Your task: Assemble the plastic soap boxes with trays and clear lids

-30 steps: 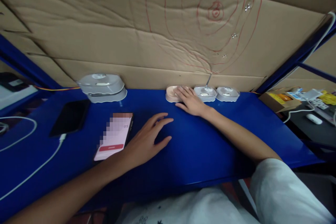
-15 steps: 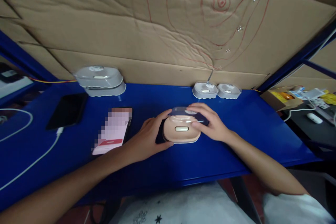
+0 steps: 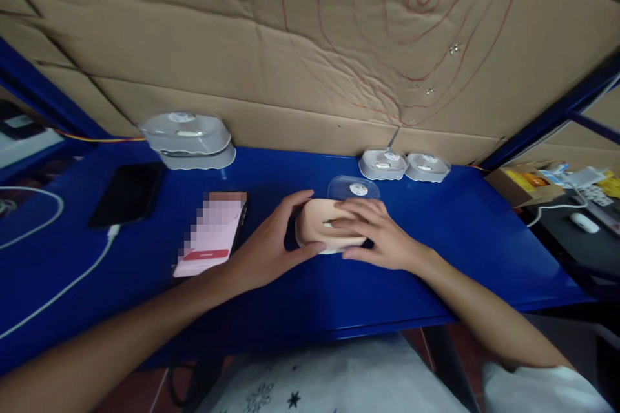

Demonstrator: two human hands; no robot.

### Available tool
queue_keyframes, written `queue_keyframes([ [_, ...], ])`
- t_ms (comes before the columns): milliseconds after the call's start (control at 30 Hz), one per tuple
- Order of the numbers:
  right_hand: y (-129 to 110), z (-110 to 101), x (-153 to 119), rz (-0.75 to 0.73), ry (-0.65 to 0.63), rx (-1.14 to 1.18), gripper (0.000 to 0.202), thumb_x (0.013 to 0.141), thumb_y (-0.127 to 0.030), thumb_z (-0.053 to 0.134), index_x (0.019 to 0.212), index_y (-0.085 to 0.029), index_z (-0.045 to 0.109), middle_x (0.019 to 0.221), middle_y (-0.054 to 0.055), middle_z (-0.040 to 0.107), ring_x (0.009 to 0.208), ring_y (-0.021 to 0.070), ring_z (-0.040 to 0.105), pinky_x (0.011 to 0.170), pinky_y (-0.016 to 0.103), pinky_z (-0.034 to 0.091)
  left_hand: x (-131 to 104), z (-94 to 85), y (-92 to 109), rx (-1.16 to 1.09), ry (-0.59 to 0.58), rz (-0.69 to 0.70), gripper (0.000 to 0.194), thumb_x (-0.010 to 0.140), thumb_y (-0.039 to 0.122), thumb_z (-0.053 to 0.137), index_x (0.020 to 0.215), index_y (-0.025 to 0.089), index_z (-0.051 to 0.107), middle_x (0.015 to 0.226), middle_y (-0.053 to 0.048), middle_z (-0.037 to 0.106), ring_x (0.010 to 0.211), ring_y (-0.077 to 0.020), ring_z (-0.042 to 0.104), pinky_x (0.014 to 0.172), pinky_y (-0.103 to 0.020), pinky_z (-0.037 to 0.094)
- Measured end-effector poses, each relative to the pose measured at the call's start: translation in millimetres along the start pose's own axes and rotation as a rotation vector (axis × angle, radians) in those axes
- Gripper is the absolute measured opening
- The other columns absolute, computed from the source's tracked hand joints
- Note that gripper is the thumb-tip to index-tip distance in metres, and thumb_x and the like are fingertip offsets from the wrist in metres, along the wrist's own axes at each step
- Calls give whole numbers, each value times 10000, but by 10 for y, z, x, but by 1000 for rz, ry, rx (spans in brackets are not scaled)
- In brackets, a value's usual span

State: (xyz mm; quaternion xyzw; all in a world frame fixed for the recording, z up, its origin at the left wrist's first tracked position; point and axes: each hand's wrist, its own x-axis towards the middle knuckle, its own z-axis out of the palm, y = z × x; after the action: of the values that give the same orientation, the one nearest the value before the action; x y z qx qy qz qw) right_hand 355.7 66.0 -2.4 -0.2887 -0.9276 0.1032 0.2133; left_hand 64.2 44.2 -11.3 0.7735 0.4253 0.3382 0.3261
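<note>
A peach-coloured oval container [image 3: 314, 214] with a small pale handle on top sits on the blue table in front of me. My left hand [image 3: 271, 244] grips its left side, thumb at the front edge and fingers round the back. Over its right part lies my right hand [image 3: 390, 235], fingers across the top near the handle and thumb low at the front edge. Just behind the container, a clear plastic cover [image 3: 341, 187] with a round white sticker rests on the table. My right fingers hide part of the container's top.
A phone [image 3: 208, 232] with a lit screen lies left; farther left a dark phone [image 3: 126, 195] has a white cable. Against the cardboard wall stand stacked grey containers [image 3: 194, 142] and two smaller ones [image 3: 382, 166]. At right, a carton [image 3: 523, 187] holds packets.
My right hand has let go of the clear cover, which now lies behind the peach container. That hand has come down onto the container's right side. My left hand keeps its place.
</note>
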Motion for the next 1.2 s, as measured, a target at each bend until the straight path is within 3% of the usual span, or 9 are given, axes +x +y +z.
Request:
queue_keyframes([
  [200, -62, 66, 40, 78, 79, 163, 404, 1050, -500, 620, 1346, -229, 667, 1425, 155, 673, 1389, 317, 600, 1136, 548, 481, 8, 13, -9, 81, -95, -67, 1166, 775, 567, 883, 1658, 313, 165, 1690, -185, 385, 1516, -440, 443, 1229, -638, 366],
  [333, 40, 80, 44, 307, 279, 434, 441, 1039, -602, 584, 1243, -238, 728, 1349, 118, 719, 1291, 300, 667, 1141, 515, 512, 11, -2, 22, 174, -122, -111, 1178, 797, 437, 875, 1675, 314, 100, 1522, -159, 569, 1452, -445, 502, 1222, -708, 301],
  [433, 133, 60, 64, 564, 437, 740, 601, 1049, -726, 416, 1271, -255, 715, 1332, 99, 748, 1283, 314, 686, 1108, 530, 554, 15, -23, 43, 74, -27, -81, 1049, 824, 398, 846, 1636, 328, 184, 1456, -123, 571, 1372, -371, 572, 1179, -611, 423],
  [533, 204, 30, 95, 656, 521, 949, 716, 1051, -769, 268, 1456, -276, 594, 1423, 97, 707, 1326, 316, 671, 1037, 514, 617, 24, -46, 78, -128, 162, -41, 925, 843, 371, 827, 1573, 354, 259, 1404, -93, 548, 1206, -272, 659, 1050, -477, 561],
  [600, 221, 34, 107, 647, 529, 966, 731, 1045, -774, 261, 1506, -284, 547, 1461, 96, 683, 1351, 315, 655, 1034, 506, 625, 35, -62, 108, -241, 209, -65, 824, 857, 362, 816, 1525, 362, 333, 1369, -71, 550, 1047, -205, 694, 964, -422, 603],
  [767, 156, 128, 60, 616, 454, 866, 704, 1070, -733, 243, 1407, -257, 637, 1346, 120, 740, 1289, 324, 688, 1069, 538, 594, 78, -113, 147, -417, 89, -260, 584, 836, 361, 829, 1354, 284, 569, 1377, -77, 599, 978, -181, 709, 909, -399, 603],
  [900, 26, 127, -13, 312, 387, 476, 551, 1049, -680, 481, 1380, -281, 670, 1452, 109, 665, 1381, 331, 611, 1174, 555, 503, 121, -155, 115, -597, 100, -451, 565, 770, 376, 891, 1265, 242, 654, 1292, -84, 714, 1089, -245, 715, 973, -434, 570],
  [1033, -138, 100, -19, 16, 220, 286, 565, 1057, -488, 610, 1585, -325, 492, 1612, 110, 514, 1530, 302, 461, 1262, 534, 410, 145, -159, 80, -836, 145, -583, 519, 744, 311, 901, 1208, 240, 680, 1149, -58, 781, 1031, -250, 741, 880, -387, 578],
  [1200, -181, 181, 20, 1, 88, 191, 663, 1082, -425, 576, 1688, -354, 317, 1722, 95, 375, 1615, 288, 331, 1300, 546, 357, 152, -118, 85, -1005, 170, -619, 430, 746, 226, 889, 1144, 237, 727, 1057, -22, 788, 874, -177, 724, 751, -278, 567],
])
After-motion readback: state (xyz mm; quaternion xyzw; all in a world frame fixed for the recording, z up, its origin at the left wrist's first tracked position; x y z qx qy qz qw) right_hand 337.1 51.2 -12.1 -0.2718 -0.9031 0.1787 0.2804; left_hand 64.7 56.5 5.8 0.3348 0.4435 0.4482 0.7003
